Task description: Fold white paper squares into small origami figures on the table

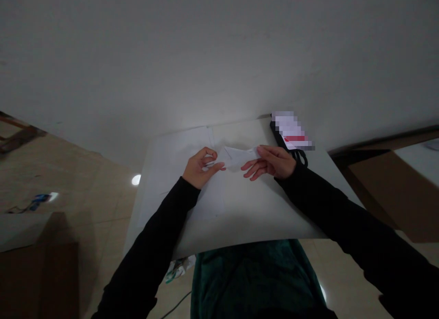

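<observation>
A small folded piece of white paper (238,157) is held up over the white table, its top edge creased and slightly bent. My right hand (274,161) pinches the paper's right end between thumb and index finger, while the other fingers spread below it. At the paper's left end, my left hand (202,167) has its fingers curled and its thumb stretched along the lower side, closed on the paper. Large flat white sheets (171,172) lie under and to the left of my left hand.
At the table's (260,218) back right lies a black device with a blurred, lit screen (291,131) and a dark cable loop (302,158). A grey wall (206,58) stands behind the table. Cardboard boxes (398,191) are on the right, another brown box (41,273) at lower left.
</observation>
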The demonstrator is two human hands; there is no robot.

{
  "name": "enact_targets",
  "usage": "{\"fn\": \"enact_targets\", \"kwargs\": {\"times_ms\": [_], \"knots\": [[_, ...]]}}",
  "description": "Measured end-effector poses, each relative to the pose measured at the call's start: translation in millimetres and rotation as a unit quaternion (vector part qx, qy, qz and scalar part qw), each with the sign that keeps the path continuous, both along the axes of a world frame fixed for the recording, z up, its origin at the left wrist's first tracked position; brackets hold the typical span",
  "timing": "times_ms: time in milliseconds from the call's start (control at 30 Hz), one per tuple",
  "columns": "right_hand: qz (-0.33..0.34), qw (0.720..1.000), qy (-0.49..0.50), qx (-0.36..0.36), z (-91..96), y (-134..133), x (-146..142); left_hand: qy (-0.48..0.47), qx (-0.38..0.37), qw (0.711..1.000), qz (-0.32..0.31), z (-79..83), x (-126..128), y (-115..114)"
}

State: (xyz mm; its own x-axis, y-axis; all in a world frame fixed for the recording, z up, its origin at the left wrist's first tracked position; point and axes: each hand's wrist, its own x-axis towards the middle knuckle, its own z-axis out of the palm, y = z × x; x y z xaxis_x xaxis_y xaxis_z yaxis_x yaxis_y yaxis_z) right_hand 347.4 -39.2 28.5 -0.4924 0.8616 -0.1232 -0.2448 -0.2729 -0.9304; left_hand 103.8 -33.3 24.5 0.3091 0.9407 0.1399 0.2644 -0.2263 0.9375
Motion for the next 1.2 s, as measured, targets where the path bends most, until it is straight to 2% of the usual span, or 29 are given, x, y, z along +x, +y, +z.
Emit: {"fn": "enact_targets", "kwargs": {"times_ms": [67,133,233,333,467,700,1033,1200], "knots": [[0.007,1.000,0.000,0.006,-2.8,-0.3,-1.8,0.077,0.132,0.988,0.006,-1.6,2.9,-2.0],[0.007,1.000,-0.004,0.017,-5.3,-1.4,-3.8,0.139,0.254,0.957,0.002,-2.1,6.6,-5.1],[0.000,0.999,-0.010,0.036,-7.4,-4.4,-6.6,0.174,0.347,0.922,-0.001,-2.3,12.4,-10.1],[0.018,0.999,-0.008,0.046,-7.5,-7.9,-8.1,0.163,0.360,0.918,0.012,-3.9,16.2,-12.2],[0.069,0.997,-0.013,0.027,-9.3,-9.0,-7.6,0.152,0.345,0.924,0.067,-6.1,15.5,-10.1],[0.050,0.997,-0.015,-0.063,-20.3,-0.1,-3.6,0.187,0.422,0.877,0.134,-3.2,7.5,-10.2],[-0.017,1.000,0.009,0.023,-23.8,0.6,-7.8,0.174,0.461,0.861,0.126,-8.3,14.5,-9.5],[0.042,0.997,0.032,0.063,-24.2,-0.2,-6.5,0.175,0.465,0.859,0.125,-6.0,19.3,-12.7]]}}
